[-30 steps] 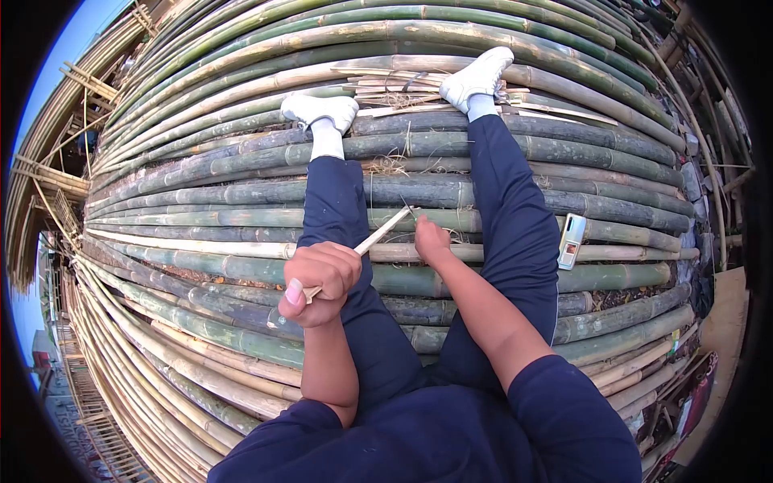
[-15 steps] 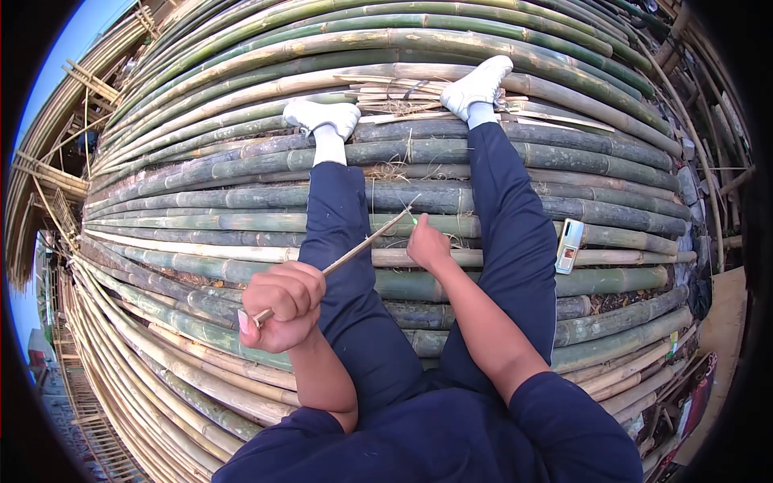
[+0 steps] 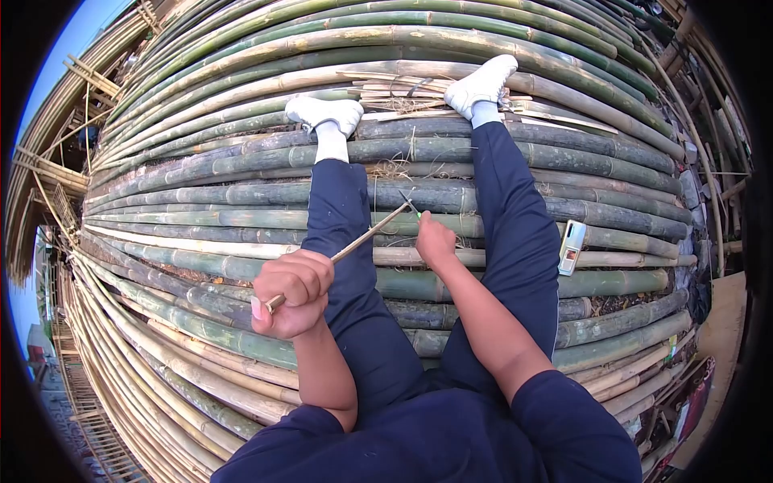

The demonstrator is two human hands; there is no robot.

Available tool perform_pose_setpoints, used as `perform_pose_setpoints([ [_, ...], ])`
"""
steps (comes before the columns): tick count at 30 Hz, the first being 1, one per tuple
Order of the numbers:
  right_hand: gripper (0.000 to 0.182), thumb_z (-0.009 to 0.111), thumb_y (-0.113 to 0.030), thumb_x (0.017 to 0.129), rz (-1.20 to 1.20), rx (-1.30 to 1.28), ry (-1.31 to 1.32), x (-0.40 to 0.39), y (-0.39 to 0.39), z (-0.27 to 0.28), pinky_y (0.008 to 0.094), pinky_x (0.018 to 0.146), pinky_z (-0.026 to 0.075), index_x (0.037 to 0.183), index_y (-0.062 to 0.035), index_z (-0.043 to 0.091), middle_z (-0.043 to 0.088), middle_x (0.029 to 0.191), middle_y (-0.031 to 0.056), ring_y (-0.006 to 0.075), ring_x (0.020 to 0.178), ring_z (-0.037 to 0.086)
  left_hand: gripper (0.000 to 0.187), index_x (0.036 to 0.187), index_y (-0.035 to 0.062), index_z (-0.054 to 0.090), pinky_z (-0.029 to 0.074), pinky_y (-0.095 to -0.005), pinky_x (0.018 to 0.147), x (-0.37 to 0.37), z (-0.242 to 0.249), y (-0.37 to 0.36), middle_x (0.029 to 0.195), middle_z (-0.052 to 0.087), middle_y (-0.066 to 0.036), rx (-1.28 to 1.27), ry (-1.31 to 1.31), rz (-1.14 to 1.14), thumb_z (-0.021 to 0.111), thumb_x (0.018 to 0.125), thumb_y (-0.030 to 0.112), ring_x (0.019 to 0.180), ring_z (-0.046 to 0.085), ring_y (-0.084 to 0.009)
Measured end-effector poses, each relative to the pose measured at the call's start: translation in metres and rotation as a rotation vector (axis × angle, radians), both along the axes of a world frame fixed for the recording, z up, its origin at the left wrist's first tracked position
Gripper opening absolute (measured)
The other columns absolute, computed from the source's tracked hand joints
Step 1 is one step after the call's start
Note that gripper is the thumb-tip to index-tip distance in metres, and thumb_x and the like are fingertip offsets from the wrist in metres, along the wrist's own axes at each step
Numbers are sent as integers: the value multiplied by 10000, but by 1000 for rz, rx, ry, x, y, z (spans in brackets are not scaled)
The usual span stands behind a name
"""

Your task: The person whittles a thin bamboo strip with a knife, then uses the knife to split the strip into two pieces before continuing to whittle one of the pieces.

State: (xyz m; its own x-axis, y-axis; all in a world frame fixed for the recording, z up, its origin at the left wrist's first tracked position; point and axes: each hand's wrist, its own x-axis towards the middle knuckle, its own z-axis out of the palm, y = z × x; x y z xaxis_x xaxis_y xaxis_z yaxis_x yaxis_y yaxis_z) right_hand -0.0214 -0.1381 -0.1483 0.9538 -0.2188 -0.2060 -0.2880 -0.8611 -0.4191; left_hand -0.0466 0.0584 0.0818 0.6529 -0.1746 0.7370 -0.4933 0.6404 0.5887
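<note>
My left hand (image 3: 294,294) is closed in a fist round a thin bamboo stick (image 3: 366,236), which slants up and away to the right over my left leg. In my right hand (image 3: 436,240) is a small knife (image 3: 406,197); a bit of green shows at its handle, and its thin blade points up and left. The blade crosses the stick's far end and appears to touch it. My fingers hide most of the knife's handle.
Long green and tan bamboo poles (image 3: 266,197) lie side by side beneath my legs. Split bamboo strips (image 3: 394,90) and shavings (image 3: 392,167) lie between my white shoes. A phone (image 3: 571,247) rests on the poles right of my right leg. Bamboo racks (image 3: 88,80) stand at the left.
My left hand has shifted a little right, and my right hand slightly right too. The stick's far end, which reached past the blade before, now ends at the blade.
</note>
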Motion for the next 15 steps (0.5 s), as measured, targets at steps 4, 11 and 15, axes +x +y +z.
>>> perform_pose_setpoints([
  [4, 160, 541, -73, 907, 78, -39, 99, -1, 4, -19, 464, 736, 576, 1062, -46, 512, 725, 894, 210, 368, 866, 726, 574, 512, 110, 245, 187, -270, 333, -2, -8, -7, 411, 250, -11, 3, 15, 26, 436, 954, 422, 314, 218, -131],
  [11, 180, 547, -57, 889, 25, -7, 86, 6, 12, 12, 469, 730, 577, 1063, -29, 515, 725, 903, 212, 362, 856, 728, 581, 511, 109, 258, 206, -268, 324, -6, 9, 0, 408, 260, -6, 13, -20, 0, 428, 969, 423, 303, 228, -128],
  [15, 195, 557, -54, 877, 11, -10, 70, 10, -1, 14, 471, 718, 577, 1064, -12, 517, 721, 887, 212, 365, 838, 726, 576, 518, 112, 267, 209, -268, 317, -2, 3, -2, 406, 265, -5, -45, -40, 4, 411, 979, 426, 298, 229, -126],
])
